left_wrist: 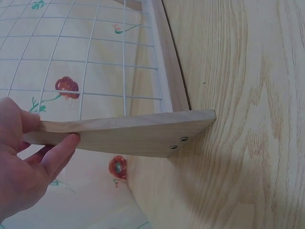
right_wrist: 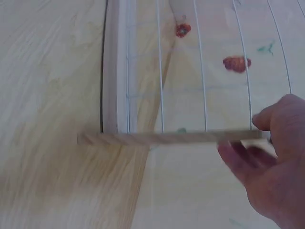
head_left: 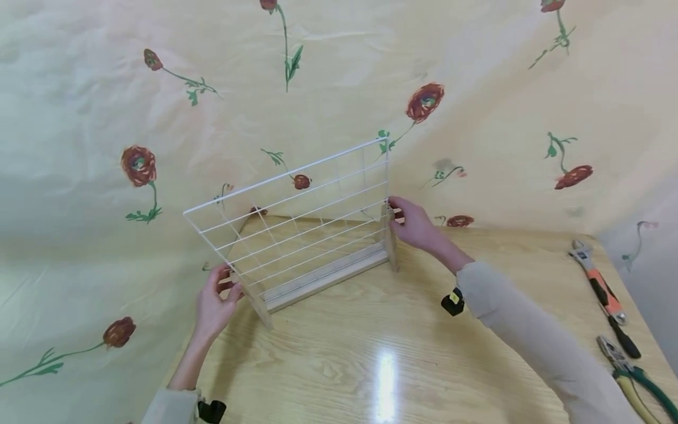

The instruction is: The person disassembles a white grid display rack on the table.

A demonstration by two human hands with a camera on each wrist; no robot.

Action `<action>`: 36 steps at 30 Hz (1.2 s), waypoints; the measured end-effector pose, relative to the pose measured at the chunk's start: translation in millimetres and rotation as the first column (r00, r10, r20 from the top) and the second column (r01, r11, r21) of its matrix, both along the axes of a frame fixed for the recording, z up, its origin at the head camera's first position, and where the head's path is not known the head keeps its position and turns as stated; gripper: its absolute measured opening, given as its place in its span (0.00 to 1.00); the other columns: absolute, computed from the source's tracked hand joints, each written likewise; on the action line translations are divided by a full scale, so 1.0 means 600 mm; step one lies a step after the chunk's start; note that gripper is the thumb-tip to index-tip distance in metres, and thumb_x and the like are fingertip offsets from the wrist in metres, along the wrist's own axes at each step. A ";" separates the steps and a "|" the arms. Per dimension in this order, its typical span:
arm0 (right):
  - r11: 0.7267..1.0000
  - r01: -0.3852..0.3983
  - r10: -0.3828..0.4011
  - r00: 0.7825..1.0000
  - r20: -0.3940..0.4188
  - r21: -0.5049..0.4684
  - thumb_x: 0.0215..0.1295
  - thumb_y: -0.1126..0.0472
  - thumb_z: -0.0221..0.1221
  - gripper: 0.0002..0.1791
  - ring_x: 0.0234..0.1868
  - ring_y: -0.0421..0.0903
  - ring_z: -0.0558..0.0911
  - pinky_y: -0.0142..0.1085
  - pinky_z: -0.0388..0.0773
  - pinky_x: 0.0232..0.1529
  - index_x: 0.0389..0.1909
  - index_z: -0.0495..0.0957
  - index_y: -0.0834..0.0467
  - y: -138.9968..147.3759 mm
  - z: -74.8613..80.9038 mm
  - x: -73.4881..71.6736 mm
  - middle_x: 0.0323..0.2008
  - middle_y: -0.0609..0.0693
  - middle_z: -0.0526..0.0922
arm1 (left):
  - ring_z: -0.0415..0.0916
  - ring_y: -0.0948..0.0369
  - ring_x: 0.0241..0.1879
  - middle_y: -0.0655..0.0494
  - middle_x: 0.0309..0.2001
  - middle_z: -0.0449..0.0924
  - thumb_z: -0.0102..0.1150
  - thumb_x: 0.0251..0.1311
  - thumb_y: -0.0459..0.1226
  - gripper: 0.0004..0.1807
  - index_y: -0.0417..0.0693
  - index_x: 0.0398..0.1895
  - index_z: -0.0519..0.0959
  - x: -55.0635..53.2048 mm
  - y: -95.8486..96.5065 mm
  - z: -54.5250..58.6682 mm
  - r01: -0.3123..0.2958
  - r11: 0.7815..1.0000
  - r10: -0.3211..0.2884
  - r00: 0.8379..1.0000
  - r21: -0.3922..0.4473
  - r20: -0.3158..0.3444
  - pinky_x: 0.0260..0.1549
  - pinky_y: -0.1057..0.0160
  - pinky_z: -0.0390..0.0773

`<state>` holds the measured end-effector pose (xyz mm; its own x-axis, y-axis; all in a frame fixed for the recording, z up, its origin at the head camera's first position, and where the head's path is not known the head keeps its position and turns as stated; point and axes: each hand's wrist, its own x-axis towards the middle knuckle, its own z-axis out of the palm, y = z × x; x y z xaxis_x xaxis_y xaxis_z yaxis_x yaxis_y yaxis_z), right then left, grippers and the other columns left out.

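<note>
Reaching over the table (head_left: 307, 365), I had the wire rack (head_left: 328, 281) on it, between my hands. Steadying or positioning it seemed the step; the next move, I judged, called for equal support at both ends. My left hand (left_wrist: 21, 176) and right hand (right_wrist: 281, 171) each pinched a wooden end board (left_wrist: 128, 136), fingers (left_wrist: 59, 152) nearly closed. Blur softened my right fingertips (right_wrist: 230, 155); whether the rack sat flat, I couldn't tell.
</note>
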<state>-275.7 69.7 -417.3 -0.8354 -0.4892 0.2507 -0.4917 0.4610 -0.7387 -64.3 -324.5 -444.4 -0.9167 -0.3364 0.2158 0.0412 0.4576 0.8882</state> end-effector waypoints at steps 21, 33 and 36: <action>0.938 0.341 -0.182 0.633 -0.753 0.060 0.38 0.36 0.79 0.70 0.69 0.69 0.53 0.62 0.66 0.65 0.74 0.44 0.58 -0.222 -0.040 0.114 0.71 0.71 0.40 | 0.78 0.31 0.44 0.21 0.53 0.74 0.58 0.59 0.15 0.26 0.28 0.61 0.65 -0.015 -0.014 -0.026 0.068 0.994 -0.080 0.985 -0.082 -0.152 0.37 0.66 0.88; 0.917 0.398 -0.307 0.675 -0.671 -0.020 0.36 0.37 0.80 0.79 0.73 0.72 0.46 0.68 0.66 0.63 0.75 0.31 0.57 -0.280 -0.055 0.104 0.71 0.75 0.31 | 0.79 0.32 0.45 0.23 0.53 0.75 0.58 0.57 0.14 0.27 0.30 0.61 0.66 -0.014 -0.010 -0.030 0.049 0.995 -0.061 0.988 -0.084 -0.141 0.37 0.60 0.88; 0.913 0.409 -0.314 0.700 -0.641 0.000 0.37 0.38 0.80 0.79 0.70 0.73 0.52 0.66 0.71 0.60 0.76 0.29 0.56 -0.287 -0.053 0.103 0.71 0.75 0.28 | 0.79 0.32 0.45 0.23 0.54 0.74 0.56 0.57 0.13 0.28 0.31 0.61 0.66 -0.012 -0.014 -0.033 0.046 0.997 -0.055 0.989 -0.067 -0.136 0.37 0.59 0.88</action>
